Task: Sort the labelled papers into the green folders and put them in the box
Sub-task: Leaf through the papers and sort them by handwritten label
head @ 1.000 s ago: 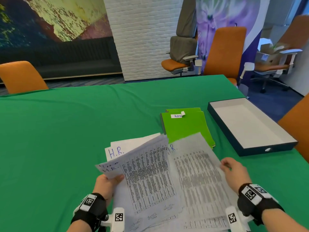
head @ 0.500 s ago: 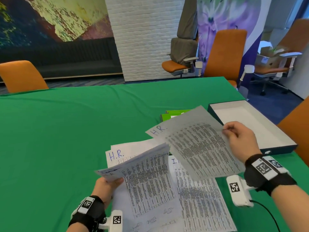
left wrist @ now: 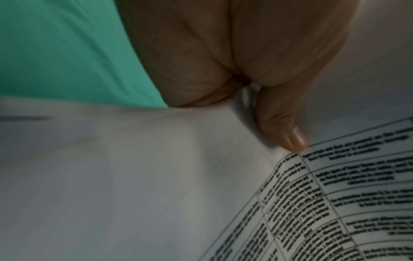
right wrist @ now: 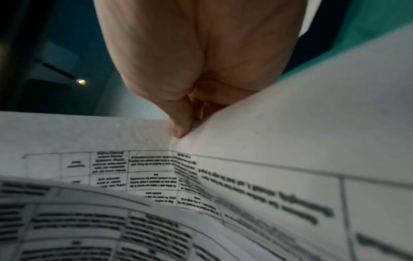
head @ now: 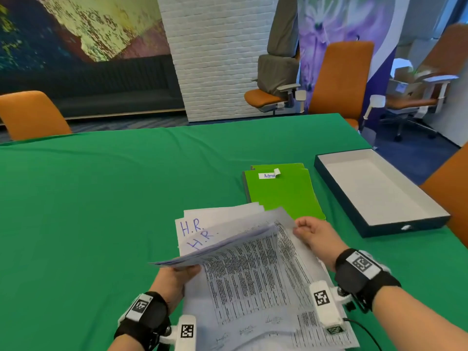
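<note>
A pile of printed table sheets [head: 253, 282] lies on the green table right in front of me. My left hand [head: 182, 272] grips the left edge of a lifted bundle of sheets [head: 217, 249], thumb [left wrist: 281, 127] on top. My right hand [head: 301, 228] pinches the far right edge of a sheet [right wrist: 290, 134] that runs in under that bundle. Sheets marked "H.R." [head: 191, 226] show at the far left of the pile. Green folders [head: 283, 196], the top one labelled "Admin", are stacked just beyond. The open dark box [head: 374, 231] with a white inside stands to their right.
Orange chairs stand round the table: one at the far left [head: 33, 115], one at the far right [head: 339, 79], one beside the box [head: 453, 198]. The table's right edge runs close behind the box.
My right hand, which held an "H.R." sheet up over the folders half a second ago, has come down and left with a sheet to the pile. The left hand's bundle now lies flatter.
</note>
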Demonstrator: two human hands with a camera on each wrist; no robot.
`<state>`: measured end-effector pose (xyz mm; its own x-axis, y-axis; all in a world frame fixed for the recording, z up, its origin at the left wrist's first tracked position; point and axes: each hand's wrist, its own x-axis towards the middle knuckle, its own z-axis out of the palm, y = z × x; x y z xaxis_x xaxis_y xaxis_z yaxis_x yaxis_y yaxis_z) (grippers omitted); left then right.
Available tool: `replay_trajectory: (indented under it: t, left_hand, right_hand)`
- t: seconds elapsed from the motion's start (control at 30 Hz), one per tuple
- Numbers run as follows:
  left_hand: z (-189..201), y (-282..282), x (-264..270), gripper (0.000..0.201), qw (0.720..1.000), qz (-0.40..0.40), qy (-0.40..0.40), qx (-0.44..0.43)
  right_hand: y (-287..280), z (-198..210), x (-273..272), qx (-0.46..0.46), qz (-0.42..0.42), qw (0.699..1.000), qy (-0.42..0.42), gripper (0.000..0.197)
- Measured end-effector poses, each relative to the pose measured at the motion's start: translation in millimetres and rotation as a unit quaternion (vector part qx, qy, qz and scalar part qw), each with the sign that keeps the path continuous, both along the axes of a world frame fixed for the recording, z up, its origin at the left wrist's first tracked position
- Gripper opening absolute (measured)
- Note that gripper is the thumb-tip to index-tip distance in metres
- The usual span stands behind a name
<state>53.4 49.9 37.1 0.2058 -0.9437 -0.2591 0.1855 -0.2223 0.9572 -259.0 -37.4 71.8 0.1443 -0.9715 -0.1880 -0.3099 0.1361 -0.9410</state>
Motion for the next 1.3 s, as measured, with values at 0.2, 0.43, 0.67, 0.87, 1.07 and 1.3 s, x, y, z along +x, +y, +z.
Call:
replay_trajectory:
  t: [0.2,0.43,0.67,0.87,1.07,1.3]
  left_hand:
    - [1,2,1,0.024,1.0,0.005,0.023,-0.001]
    - [-11,-1,-6,0.029,0.999,0.019,-0.026,0.021]
    - [-15,1,6,0.019,0.998,0.051,-0.003,0.047]
    - [-17,16,33,0.017,0.996,0.068,0.005,0.052]
    - [-19,19,48,0.021,0.996,0.073,0.011,0.053]
    - [-12,15,41,0.02,0.995,0.082,0.006,0.053]
  right_hand:
    - [14,-28,-1,0.104,-0.058,0.993,-0.009,0.02]
    - [34,-42,15,0.176,0.101,0.979,-0.029,0.02]
    - [44,-46,19,0.209,0.162,0.964,-0.009,0.019]
    - [39,-80,2,0.13,0.04,0.917,0.375,0.084]
    - [49,-106,-10,0.187,-0.036,0.879,0.438,0.125]
    - [48,-96,-22,0.211,-0.023,0.863,0.458,0.087]
